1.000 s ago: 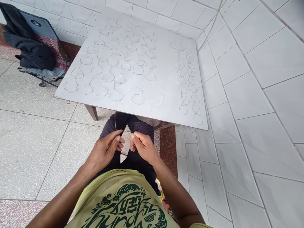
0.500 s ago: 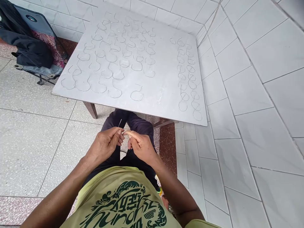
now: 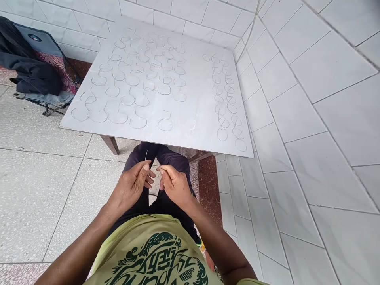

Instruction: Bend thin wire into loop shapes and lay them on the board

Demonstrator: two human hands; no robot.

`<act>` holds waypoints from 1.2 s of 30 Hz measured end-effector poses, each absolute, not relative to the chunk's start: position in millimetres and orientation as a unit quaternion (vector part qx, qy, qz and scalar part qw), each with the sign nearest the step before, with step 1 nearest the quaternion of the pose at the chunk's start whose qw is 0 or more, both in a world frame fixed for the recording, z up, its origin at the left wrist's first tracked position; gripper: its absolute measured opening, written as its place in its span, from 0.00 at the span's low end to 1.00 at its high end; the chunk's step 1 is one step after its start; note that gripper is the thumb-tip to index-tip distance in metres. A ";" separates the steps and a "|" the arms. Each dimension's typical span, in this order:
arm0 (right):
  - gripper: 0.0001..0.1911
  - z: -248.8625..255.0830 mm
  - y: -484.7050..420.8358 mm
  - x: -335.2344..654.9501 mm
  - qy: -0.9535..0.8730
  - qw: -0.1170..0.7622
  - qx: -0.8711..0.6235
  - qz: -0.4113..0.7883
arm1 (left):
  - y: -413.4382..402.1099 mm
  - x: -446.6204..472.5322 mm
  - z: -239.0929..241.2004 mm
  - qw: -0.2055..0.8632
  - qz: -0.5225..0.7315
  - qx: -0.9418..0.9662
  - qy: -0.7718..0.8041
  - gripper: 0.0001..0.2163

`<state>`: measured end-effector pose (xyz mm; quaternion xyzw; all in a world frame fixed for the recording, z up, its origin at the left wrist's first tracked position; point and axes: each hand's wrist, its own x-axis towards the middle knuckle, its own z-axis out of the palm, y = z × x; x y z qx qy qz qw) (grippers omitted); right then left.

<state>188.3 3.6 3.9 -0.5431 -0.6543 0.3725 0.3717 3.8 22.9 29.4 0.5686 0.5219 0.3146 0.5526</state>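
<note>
My left hand pinches a thin wire between thumb and forefinger, and one straight end of it sticks up above the fingertips. My right hand is closed in a pinch just to the right, with a fine bit of wire showing by its fingers. A small gap lies between the two hands, held over my lap below the table edge. How the wire runs between them is too fine to follow. On the white tabletop ahead lie several bent wire pieces, many S-shaped or hooked, among them a lone curl near the front edge.
Along the table's right side run rows of looped wire figures. A folding chair with dark clothing on it stands at left. White tiled walls rise behind and to the right. A wooden table leg shows below the front edge.
My hands have drawn slightly apart, the left one moving a little left. The wire end stands more upright. The camera view has shifted a little.
</note>
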 end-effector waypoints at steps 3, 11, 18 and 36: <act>0.12 1.0 3.6 187.2 -0.657 0.378 -0.543 0.362 | 18.8 2.9 24.5 0.486 0.296 0.619 0.542 0.25; 0.14 -4.2 3.5 185.7 -0.680 0.378 -0.534 0.332 | 17.1 8.4 18.5 0.295 0.223 0.757 0.539 0.21; 0.15 -2.1 3.7 184.8 -0.678 0.381 -0.525 0.345 | 18.3 9.8 20.5 0.332 0.235 0.773 0.487 0.15; 0.13 -6.4 8.1 184.8 -0.681 0.381 -0.560 0.277 | 22.8 9.1 30.5 0.513 0.298 0.618 0.516 0.13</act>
